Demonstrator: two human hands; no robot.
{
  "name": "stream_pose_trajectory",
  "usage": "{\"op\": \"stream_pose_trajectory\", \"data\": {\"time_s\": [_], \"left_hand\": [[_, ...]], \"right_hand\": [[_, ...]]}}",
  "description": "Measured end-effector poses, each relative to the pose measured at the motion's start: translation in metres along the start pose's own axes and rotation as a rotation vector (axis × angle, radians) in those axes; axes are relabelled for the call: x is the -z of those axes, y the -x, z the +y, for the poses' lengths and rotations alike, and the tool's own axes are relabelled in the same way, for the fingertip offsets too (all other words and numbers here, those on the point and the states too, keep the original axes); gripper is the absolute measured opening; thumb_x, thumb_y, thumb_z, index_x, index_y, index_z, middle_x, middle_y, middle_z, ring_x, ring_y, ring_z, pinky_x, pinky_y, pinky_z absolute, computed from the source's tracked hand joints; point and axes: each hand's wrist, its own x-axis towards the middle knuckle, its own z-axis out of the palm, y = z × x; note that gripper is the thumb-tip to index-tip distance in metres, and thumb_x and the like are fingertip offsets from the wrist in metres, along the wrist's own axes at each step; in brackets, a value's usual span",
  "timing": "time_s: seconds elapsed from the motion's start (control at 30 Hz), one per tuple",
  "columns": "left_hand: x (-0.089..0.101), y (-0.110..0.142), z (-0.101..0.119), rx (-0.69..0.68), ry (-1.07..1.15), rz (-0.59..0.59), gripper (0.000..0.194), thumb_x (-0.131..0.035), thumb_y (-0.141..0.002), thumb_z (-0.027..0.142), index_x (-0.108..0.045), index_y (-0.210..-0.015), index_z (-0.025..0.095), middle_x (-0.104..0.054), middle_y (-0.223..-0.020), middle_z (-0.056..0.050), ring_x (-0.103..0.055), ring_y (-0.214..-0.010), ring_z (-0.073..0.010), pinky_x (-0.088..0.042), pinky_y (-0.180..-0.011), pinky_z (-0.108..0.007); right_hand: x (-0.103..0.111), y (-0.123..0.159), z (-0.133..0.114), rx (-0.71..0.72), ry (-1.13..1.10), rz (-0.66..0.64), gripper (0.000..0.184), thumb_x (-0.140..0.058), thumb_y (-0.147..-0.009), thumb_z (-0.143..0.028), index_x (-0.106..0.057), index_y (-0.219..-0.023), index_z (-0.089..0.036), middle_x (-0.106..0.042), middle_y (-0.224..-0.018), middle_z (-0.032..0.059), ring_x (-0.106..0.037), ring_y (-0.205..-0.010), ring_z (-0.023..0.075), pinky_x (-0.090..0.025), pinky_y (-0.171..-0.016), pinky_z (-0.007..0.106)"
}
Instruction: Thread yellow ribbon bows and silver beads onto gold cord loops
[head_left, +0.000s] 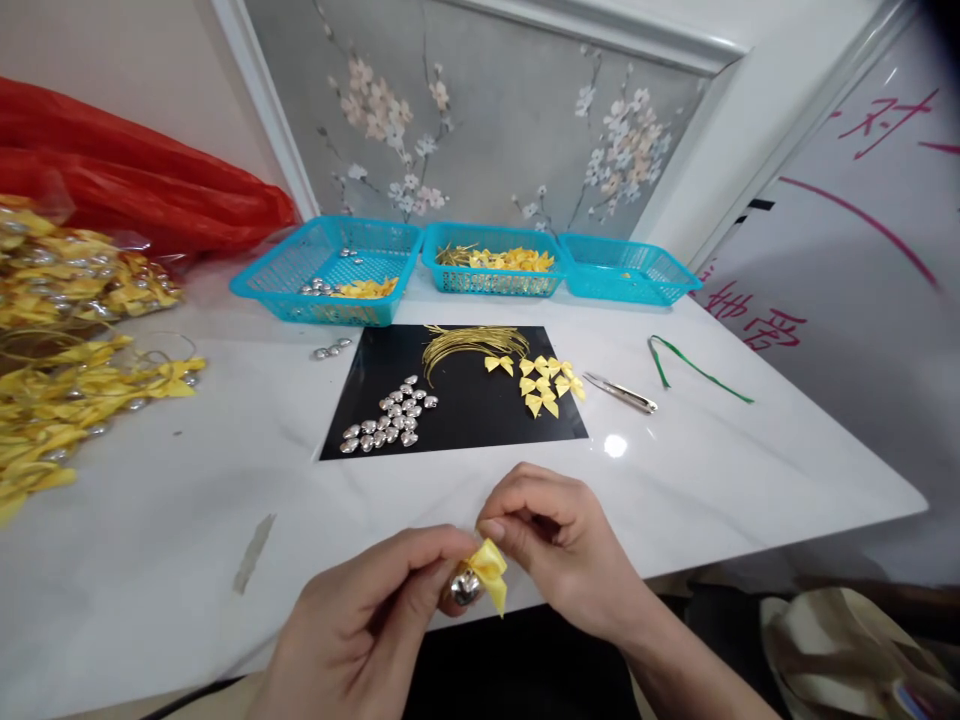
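Observation:
My left hand [375, 605] pinches a shiny silver bead [466, 588] and a yellow ribbon bow [489, 572] together, just above the table's front edge. Thumb and forefinger of my right hand [551, 535] are pressed together right beside the top of the bow; whatever is between them is too small to make out. Beyond the hands lies a black mat [480, 420]. On it are a cluster of silver heart-shaped beads [390, 418], a bundle of gold cords [469, 345] and several loose yellow bows [541, 385].
Three blue baskets [491, 282] stand along the wall with beads, bows and cords. Right of the mat lie thread snips [621, 392] and a green tie [701, 372]. Finished-looking yellow bow strands [90, 400] and a filled plastic bag [75, 265] cover the left side, before red fabric [135, 170].

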Motion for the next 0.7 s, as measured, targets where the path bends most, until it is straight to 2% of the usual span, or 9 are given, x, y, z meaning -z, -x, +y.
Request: {"op": "stream_pose_trajectory", "data": {"time_s": [0.1,0.23,0.33,0.5,0.6,0.7], "left_hand": [[0.0,0.0,-0.001,-0.022,-0.01,-0.004,0.013,-0.066,-0.084,0.036,-0.078,-0.08,0.035,-0.076,-0.069,0.007,-0.068,-0.06,-0.0124,-0.055,-0.061,-0.015],[0.0,-0.001,0.001,-0.129,-0.032,0.003,0.016,-0.064,-0.085,0.03,-0.077,-0.083,0.038,-0.077,-0.075,0.009,-0.069,-0.064,-0.0104,-0.053,-0.063,-0.013],[0.001,-0.001,0.001,-0.147,-0.016,-0.024,0.016,-0.064,-0.086,0.028,-0.077,-0.085,0.036,-0.077,-0.077,0.008,-0.07,-0.067,-0.0122,-0.054,-0.064,-0.014],[0.008,-0.005,-0.005,-0.075,0.04,-0.154,0.01,-0.075,-0.079,0.033,-0.078,-0.089,0.031,-0.079,-0.082,0.002,-0.073,-0.073,-0.0176,-0.057,-0.065,-0.017],[0.013,-0.009,-0.007,-0.006,0.083,-0.173,0.009,-0.079,-0.076,0.034,-0.078,-0.084,0.031,-0.077,-0.076,0.001,-0.071,-0.069,-0.0156,-0.056,-0.063,-0.015],[0.015,-0.011,-0.006,0.126,0.2,-0.201,0.014,-0.084,-0.071,0.038,-0.078,-0.083,0.031,-0.076,-0.074,0.002,-0.07,-0.068,-0.0151,-0.057,-0.062,-0.015]], "right_hand": [[0.001,0.002,0.001,-0.048,-0.009,0.009,0.016,-0.063,-0.089,-0.02,-0.069,-0.075,-0.017,-0.058,-0.073,0.0004,-0.05,-0.063,0.0112,-0.038,-0.055,0.024],[0.003,0.011,-0.006,-0.098,-0.085,-0.078,0.02,-0.059,-0.094,-0.032,-0.068,-0.085,-0.017,-0.06,-0.082,0.0021,-0.052,-0.067,0.0117,-0.039,-0.057,0.024],[0.0,0.017,-0.013,-0.076,-0.029,-0.094,0.017,-0.063,-0.093,-0.028,-0.067,-0.08,-0.019,-0.057,-0.079,-0.0003,-0.051,-0.066,0.0106,-0.039,-0.058,0.023],[-0.004,0.017,-0.015,-0.041,0.005,-0.079,0.024,-0.058,-0.096,-0.024,-0.06,-0.072,-0.018,-0.053,-0.071,-0.0023,-0.048,-0.067,0.0106,-0.037,-0.062,0.024],[-0.006,0.016,-0.014,-0.132,-0.099,-0.103,0.034,-0.054,-0.097,-0.032,-0.053,-0.066,-0.018,-0.049,-0.068,-0.0022,-0.043,-0.064,0.0111,-0.033,-0.058,0.024],[-0.008,0.017,-0.013,-0.215,-0.202,-0.118,0.039,-0.052,-0.098,-0.037,-0.047,-0.064,-0.018,-0.045,-0.066,-0.003,-0.04,-0.062,0.0106,-0.031,-0.055,0.024]]}}
